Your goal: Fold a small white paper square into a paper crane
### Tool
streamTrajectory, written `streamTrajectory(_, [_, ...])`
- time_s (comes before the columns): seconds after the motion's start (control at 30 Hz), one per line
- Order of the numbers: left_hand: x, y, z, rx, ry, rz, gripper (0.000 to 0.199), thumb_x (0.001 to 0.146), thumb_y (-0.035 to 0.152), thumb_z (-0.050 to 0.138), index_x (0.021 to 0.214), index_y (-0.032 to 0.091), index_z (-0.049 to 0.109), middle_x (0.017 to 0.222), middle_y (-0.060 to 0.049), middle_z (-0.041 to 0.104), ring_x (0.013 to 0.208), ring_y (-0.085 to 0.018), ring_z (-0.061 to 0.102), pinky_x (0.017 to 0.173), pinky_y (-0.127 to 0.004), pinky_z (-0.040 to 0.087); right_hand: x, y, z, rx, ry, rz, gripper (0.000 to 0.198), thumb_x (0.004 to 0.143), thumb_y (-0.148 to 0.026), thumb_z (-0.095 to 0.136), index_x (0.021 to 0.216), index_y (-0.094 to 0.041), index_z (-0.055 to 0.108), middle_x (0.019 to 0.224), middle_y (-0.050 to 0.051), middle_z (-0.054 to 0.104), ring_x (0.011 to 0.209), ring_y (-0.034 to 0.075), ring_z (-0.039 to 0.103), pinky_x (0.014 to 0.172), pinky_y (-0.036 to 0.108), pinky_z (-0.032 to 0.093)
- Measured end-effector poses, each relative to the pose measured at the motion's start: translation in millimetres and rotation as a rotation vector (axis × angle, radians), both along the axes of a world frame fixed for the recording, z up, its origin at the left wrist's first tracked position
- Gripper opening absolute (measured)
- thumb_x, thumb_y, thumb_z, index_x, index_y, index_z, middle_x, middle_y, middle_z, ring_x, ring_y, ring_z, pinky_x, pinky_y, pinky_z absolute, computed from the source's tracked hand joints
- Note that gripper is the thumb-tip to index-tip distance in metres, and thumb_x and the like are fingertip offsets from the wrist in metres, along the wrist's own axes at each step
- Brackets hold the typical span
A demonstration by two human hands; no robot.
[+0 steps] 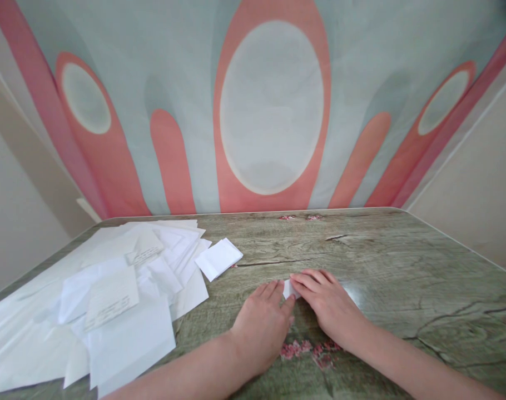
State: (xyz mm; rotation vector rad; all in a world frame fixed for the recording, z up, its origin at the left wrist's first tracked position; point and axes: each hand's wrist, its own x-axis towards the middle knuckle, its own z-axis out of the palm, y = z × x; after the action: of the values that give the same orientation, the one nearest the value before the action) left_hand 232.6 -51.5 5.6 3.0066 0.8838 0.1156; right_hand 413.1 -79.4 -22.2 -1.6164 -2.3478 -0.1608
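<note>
A small piece of folded white paper [289, 289] lies on the wood-grain table, mostly covered by fingers. My left hand [264, 319] is closed on its left side, with fingertips and thumb around the edge. From the right, my right hand [326, 300] presses its fingertips together on the same paper. Between the two hands only a little of the paper shows, so its full shape is hidden. A flat folded white paper [218, 259] rests beyond my left hand, close to a big heap of loose papers.
The heap of white paper sheets [132, 347] covers the table's left side, several overlapping, a few with handwriting. The table [403, 266] has a printed wood pattern with pink flowers. Behind its far edge hangs a coral and grey-green backdrop [273, 203].
</note>
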Motion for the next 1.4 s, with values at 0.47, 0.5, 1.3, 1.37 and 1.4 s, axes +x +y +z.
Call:
streamTrajectory(0.47, [-7.4, 8.4, 1.9, -0.063, -0.041, -0.041, 0.032, 0.089, 0.029, 0.039, 0.117, 0.020, 0.050, 0.130, -0.010, 0.049, 0.120, -0.024, 0.044, 0.101, -0.042, 0.032, 28.2, 7.2, 16.6, -0.131, 0.222, 0.222, 0.034, 0.084, -0.018, 0.051, 0.117, -0.026, 0.057, 0.113, 0.004, 0.063, 0.101, 0.020, 0.055, 0.087, 0.040, 0.042])
streamTrajectory(0.5, [-7.6, 8.5, 1.9, -0.067, -0.041, -0.044, 0.032, 0.089, 0.029, 0.039, 0.118, 0.020, 0.050, 0.130, -0.010, 0.048, 0.120, -0.024, 0.045, 0.101, -0.042, 0.032, 28.7, 8.2, 16.0, -0.136, 0.233, 0.236, 0.033, 0.085, -0.019, 0.052, 0.116, -0.027, 0.057, 0.112, 0.004, 0.064, 0.101, 0.020, 0.055, 0.087, 0.039, 0.042])
streamTrajectory(1.3, [-5.3, 13.1, -0.5, -0.004, 0.047, -0.111, 0.039, 0.090, 0.032, 0.036, 0.122, 0.012, 0.045, 0.130, -0.016, 0.047, 0.119, -0.027, 0.043, 0.097, -0.042, 0.034, 29.9, 13.5, 10.0, 0.047, -0.060, 0.385, 0.025, 0.094, -0.017, 0.036, 0.095, -0.016, 0.061, 0.104, 0.009, 0.064, 0.089, 0.019, 0.054, 0.079, 0.036, 0.040])
streamTrajectory(1.37, [-7.1, 13.9, 3.5, -0.009, 0.042, -0.123, 0.038, 0.091, 0.032, 0.036, 0.123, 0.012, 0.045, 0.129, -0.015, 0.048, 0.119, -0.026, 0.043, 0.098, -0.042, 0.033, 27.8, 16.4, 5.0, 0.055, -0.029, 0.365, 0.023, 0.093, -0.018, 0.037, 0.090, -0.016, 0.060, 0.099, 0.009, 0.064, 0.088, 0.019, 0.054, 0.078, 0.036, 0.040])
streamTrajectory(1.4, [-8.2, 14.1, 5.5, -0.010, 0.037, -0.128, 0.038, 0.090, 0.031, 0.036, 0.122, 0.013, 0.045, 0.129, -0.014, 0.048, 0.119, -0.026, 0.043, 0.098, -0.041, 0.034, 26.5, 18.1, 2.3, 0.043, 0.003, 0.341, 0.020, 0.093, -0.018, 0.039, 0.089, -0.016, 0.059, 0.098, 0.008, 0.063, 0.088, 0.019, 0.053, 0.077, 0.035, 0.040])
